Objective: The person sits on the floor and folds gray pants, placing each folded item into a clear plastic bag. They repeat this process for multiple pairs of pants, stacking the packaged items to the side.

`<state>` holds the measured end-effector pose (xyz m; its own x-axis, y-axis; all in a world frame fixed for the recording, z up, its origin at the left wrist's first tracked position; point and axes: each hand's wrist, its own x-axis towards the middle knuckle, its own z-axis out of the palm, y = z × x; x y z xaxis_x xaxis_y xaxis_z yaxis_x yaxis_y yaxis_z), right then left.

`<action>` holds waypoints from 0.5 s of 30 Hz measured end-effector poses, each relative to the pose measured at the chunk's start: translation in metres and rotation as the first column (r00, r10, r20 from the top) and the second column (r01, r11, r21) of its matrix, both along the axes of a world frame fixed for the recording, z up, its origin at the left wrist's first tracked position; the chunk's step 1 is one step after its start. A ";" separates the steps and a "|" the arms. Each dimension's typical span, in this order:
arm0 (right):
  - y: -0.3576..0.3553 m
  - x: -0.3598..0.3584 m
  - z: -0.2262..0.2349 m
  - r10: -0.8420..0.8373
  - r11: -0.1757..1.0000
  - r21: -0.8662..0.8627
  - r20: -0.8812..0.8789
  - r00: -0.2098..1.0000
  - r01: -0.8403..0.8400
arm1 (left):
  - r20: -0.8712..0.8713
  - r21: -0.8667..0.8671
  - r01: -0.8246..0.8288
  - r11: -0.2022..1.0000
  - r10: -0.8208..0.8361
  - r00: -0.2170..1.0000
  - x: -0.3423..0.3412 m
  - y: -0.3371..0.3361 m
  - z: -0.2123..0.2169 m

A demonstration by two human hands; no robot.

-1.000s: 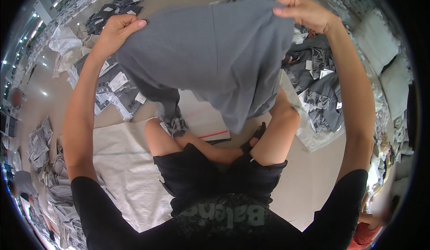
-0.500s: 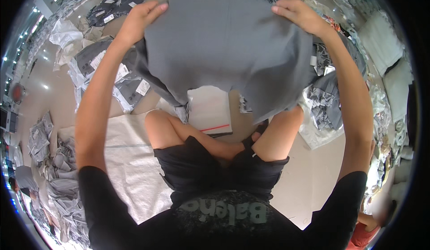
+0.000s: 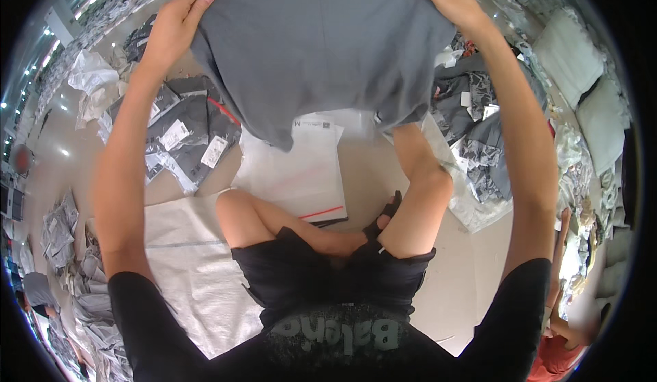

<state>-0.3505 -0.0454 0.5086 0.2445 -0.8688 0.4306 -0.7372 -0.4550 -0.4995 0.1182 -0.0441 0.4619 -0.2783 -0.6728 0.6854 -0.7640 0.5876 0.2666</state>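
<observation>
Our left hand (image 3: 174, 29) grips the left top corner of the grey cloth (image 3: 321, 46), and we judge that corner could slip, because only the fingertips seem to pinch it. Then the cloth would drop on the white bag (image 3: 301, 170) lying on the floor (image 3: 383, 170) between our knees. The cloth hangs spread in the air between both hands, above the bag. Our right hand (image 3: 448, 2) clasps the right top corner, fingers folded over the edge.
</observation>
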 end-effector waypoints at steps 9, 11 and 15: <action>-0.021 0.007 -0.021 -0.057 0.997 -0.041 0.242 0.969 0.068 | -0.489 0.265 0.044 0.963 0.095 0.867 -0.040 -0.032 0.007; -0.017 0.014 -0.016 -0.107 0.994 -0.011 0.238 0.965 0.113 | -0.606 0.226 0.059 0.972 0.093 0.790 -0.049 -0.035 0.007; -0.006 0.030 -0.008 -0.086 0.993 0.109 0.472 0.877 0.039 | -0.806 0.129 0.070 0.989 0.063 0.589 -0.063 -0.037 0.005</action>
